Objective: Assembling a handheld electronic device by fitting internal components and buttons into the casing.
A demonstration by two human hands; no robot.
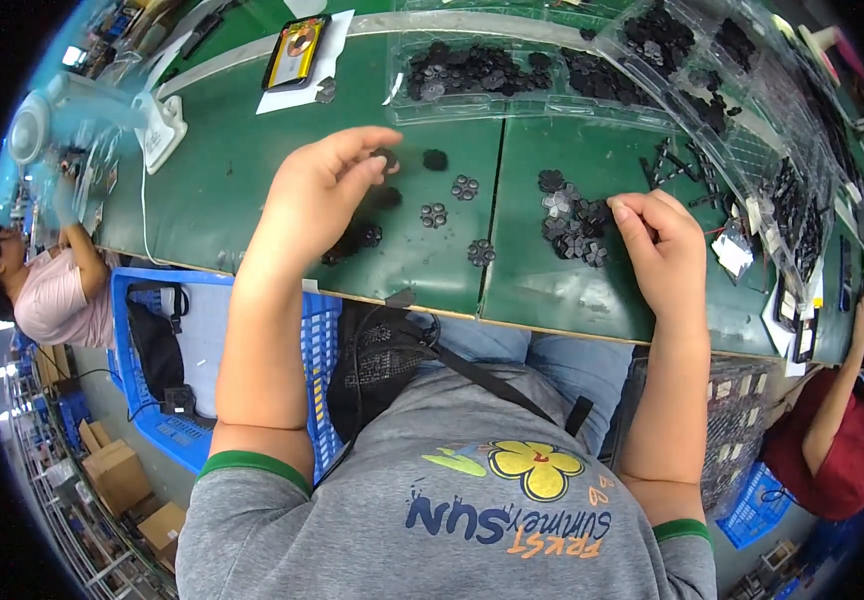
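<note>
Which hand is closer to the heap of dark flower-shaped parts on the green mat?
Right. The right hand sits just right of the heap, fingertips almost touching it. The left hand is well off to its left.

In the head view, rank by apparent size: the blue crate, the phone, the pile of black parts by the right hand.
1. Blue crate, largest.
2. Pile of black parts and phone: look alike; the phone lies farther away, so unranked.

Small black flower-shaped parts (464, 187) lie scattered flat on the green tabletop (252, 180), beside a heaped pile (574, 222) of them.
</note>
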